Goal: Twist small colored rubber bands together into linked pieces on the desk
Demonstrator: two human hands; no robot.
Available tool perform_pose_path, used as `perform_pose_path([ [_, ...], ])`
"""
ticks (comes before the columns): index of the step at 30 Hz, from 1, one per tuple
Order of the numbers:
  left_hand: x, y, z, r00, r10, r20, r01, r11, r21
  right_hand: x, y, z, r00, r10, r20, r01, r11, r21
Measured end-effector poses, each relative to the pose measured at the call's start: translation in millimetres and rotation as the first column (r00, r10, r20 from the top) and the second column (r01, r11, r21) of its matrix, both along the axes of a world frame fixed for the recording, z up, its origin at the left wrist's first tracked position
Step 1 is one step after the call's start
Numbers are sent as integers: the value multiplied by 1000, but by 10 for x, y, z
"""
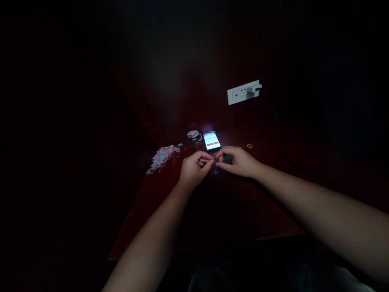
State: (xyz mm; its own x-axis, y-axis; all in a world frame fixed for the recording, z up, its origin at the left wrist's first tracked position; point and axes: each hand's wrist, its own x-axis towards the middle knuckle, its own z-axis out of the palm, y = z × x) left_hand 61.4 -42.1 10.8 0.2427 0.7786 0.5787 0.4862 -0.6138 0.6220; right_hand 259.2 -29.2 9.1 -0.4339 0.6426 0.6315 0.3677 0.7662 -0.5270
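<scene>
My left hand (196, 169) is closed, with thumb and index finger pinched together. Facing it, my right hand (238, 160) curls its thumb and index finger around a small thing where the fingertips of both hands nearly meet. That thing is too small and dark to make out. Just below the fingertips, a few blue elastic bands (215, 171) lie on the dark red table (170, 202). Behind the hands is a phone (212, 140) with a lit screen. A small lidded jar (194, 137) stands to the phone's left.
Many small coloured elastic bands (164, 157) are heaped at the table's left side. One orange band (249, 146) lies apart on the right. A white socket panel (240, 94) with a plug in it is on the wall behind. The surroundings are very dark.
</scene>
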Motion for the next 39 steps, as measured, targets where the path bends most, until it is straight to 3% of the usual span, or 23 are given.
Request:
perform_pose_path([
  [7,-16,-4,14,1000,8,-27,-8,1000,23,-5,-21,31,999,45,7,-45,999,15],
  [22,-32,14,-28,998,-31,-47,35,995,94,34,24,8,999,-3,48,1,999,34],
  [39,-42,23,-43,998,-49,-38,52,996,75,51,50,-16,999,-5,49,4,1000,19],
])
